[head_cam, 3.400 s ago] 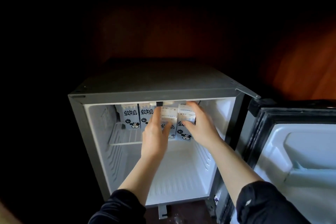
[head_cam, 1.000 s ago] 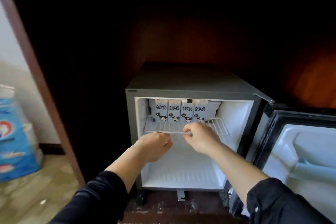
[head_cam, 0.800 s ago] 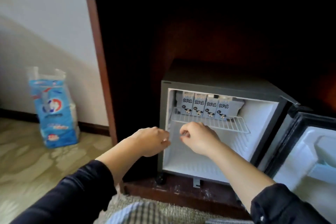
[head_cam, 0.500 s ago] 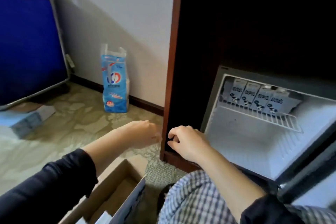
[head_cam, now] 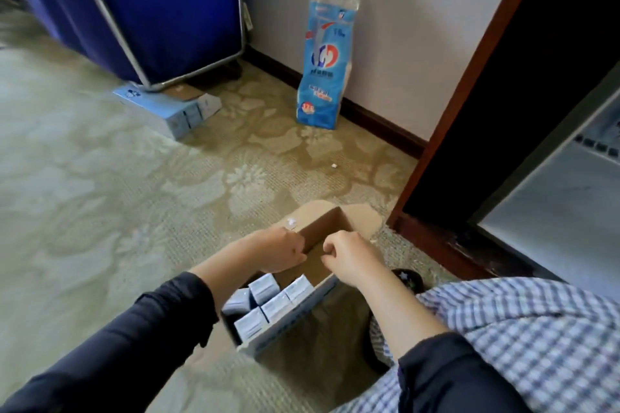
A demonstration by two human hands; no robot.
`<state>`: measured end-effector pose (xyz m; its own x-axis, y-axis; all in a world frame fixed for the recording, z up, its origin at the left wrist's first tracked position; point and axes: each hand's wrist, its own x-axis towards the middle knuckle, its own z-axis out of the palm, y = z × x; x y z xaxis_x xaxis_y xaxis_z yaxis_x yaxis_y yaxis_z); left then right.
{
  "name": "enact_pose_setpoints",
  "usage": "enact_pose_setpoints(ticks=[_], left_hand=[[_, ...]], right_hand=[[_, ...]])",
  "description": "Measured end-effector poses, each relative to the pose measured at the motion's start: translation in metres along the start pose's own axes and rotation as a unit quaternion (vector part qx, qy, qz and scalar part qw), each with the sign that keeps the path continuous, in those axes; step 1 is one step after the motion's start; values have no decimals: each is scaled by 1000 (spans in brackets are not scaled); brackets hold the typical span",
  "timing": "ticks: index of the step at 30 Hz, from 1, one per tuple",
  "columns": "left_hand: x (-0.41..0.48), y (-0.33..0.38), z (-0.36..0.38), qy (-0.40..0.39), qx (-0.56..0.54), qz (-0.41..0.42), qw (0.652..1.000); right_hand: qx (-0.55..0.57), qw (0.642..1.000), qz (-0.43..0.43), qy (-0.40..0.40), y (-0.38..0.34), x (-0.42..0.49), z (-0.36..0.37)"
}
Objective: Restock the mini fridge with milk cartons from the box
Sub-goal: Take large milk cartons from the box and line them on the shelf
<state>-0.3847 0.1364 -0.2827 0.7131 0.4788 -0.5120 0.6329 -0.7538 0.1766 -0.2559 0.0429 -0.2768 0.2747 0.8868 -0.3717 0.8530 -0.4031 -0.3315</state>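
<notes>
An open cardboard box [head_cam: 323,233] stands on the carpet in front of me. Several white and blue milk cartons [head_cam: 265,292] stand packed in its near half, and its far half shows bare cardboard. My left hand [head_cam: 278,253] and my right hand [head_cam: 352,256] hover side by side above the box, fingers curled, holding nothing. At the right edge is the open mini fridge [head_cam: 553,208], showing its white inside and a bit of the wire shelf. The cartons on that shelf are barely visible.
The fridge sits inside a dark wooden cabinet [head_cam: 469,84]. A tall blue plastic pack [head_cam: 323,77] leans on the wall. A flat blue carton box [head_cam: 174,107] lies by a blue trolley [head_cam: 151,3]. My checked knee [head_cam: 520,329] is at the right.
My hands left the fridge shelf, where a row of cartons now stands. My view swung left and down to the box, and both hands came over it.
</notes>
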Motion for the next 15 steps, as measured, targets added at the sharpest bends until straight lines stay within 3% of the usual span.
enact_pose_setpoints(ticks=[7,12,15], left_hand=[[2,-17,84,11,-81,-73,994],[-1,-16,127,125,-142,-128,974],[-3,-19,148,136,-156,-141,968]], right_hand=[[-5,999,-4,-40,-1,13,52],[-56,996,-20,-63,0,24,75],[-72,993,-24,-96,-4,30,86]])
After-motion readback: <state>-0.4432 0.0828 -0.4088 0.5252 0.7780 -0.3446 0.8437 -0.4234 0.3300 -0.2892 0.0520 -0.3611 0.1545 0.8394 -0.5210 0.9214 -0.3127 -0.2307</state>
